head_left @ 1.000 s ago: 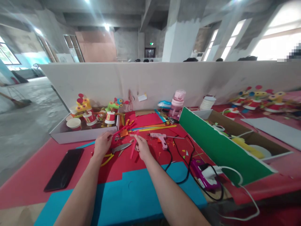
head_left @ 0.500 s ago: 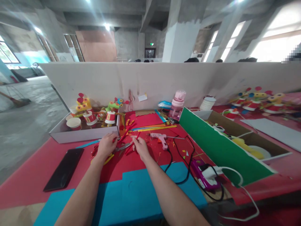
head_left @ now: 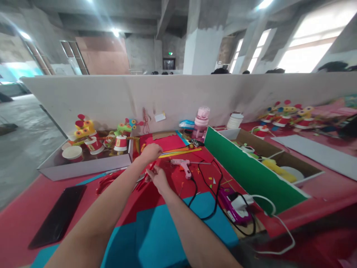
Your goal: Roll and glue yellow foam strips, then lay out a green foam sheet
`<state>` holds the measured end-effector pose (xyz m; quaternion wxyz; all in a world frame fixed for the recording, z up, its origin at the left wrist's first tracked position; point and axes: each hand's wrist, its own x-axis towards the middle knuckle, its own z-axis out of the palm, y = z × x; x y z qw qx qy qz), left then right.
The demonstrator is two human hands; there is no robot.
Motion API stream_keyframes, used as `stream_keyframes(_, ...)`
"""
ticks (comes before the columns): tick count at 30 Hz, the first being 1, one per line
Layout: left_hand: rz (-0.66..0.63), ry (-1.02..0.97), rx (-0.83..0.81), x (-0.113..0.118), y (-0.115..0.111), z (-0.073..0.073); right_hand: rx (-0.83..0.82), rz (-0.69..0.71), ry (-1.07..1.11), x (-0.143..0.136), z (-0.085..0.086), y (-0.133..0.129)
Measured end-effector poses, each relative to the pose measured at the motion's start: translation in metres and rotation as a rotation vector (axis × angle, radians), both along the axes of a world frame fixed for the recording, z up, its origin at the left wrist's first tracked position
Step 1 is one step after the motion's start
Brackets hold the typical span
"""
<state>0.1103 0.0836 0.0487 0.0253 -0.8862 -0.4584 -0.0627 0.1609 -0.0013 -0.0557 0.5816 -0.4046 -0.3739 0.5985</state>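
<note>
My left hand [head_left: 152, 152] is over the red table at the inner ends of the coloured strips [head_left: 181, 152]; its fingers point away and are mostly hidden. Nearer to me, my right hand [head_left: 158, 178] is closed on a thin red strip [head_left: 151, 166] that slants up toward the left hand. Scissors with red handles [head_left: 107, 181] lie left of the hands, partly behind my left forearm. The pink glue gun [head_left: 182, 166] rests right of my right hand, its black cable running toward me.
Paper-cup figures stand in a white box [head_left: 89, 167] at left. A black tablet [head_left: 58, 216] lies in front of it. Blue sheets [head_left: 158, 230] cover the near edge. At right are a green-sided box [head_left: 251, 175] and a purple power strip [head_left: 232, 204]. A pale partition [head_left: 111, 96] stands behind.
My left hand has moved forward and right, over the strips. My right hand stays near the red strip, slightly lower. The whole view has shifted to the right.
</note>
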Motion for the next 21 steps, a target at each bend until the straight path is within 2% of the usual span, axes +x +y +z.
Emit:
stream_keyframes(2,0.043,0.111,-0.064,0.023,0.010,-0.006,-0.005,0.030,-0.034,-0.002,-0.003,0.003)
stream_keyframes(4,0.077,0.152,-0.082,0.035,0.017,-0.016,0.028,0.060,-0.083,-0.003,-0.007,0.005)
stream_keyframes(8,0.105,0.181,-0.100,0.037,0.024,-0.028,0.147,0.055,-0.122,-0.003,-0.011,0.005)
stream_keyframes(10,0.103,0.178,-0.099,0.033,0.025,-0.025,0.137,0.044,-0.108,-0.001,-0.008,0.003)
stream_keyframes(13,0.101,0.148,-0.075,0.018,0.021,-0.010,0.068,0.024,-0.006,0.002,0.000,-0.001)
stream_keyframes(15,0.098,0.089,-0.038,0.001,0.011,0.002,0.015,-0.036,0.097,0.005,0.007,-0.002)
stream_keyframes(17,0.067,-0.101,0.022,-0.020,-0.009,0.008,0.002,-0.115,0.188,0.009,0.014,-0.002)
stream_keyframes(19,0.049,-0.247,0.059,-0.041,-0.035,0.006,0.042,-0.164,0.236,0.011,0.020,-0.002)
stream_keyframes(21,0.055,-0.320,0.074,-0.056,-0.065,-0.004,0.101,-0.173,0.229,0.013,0.024,-0.003)
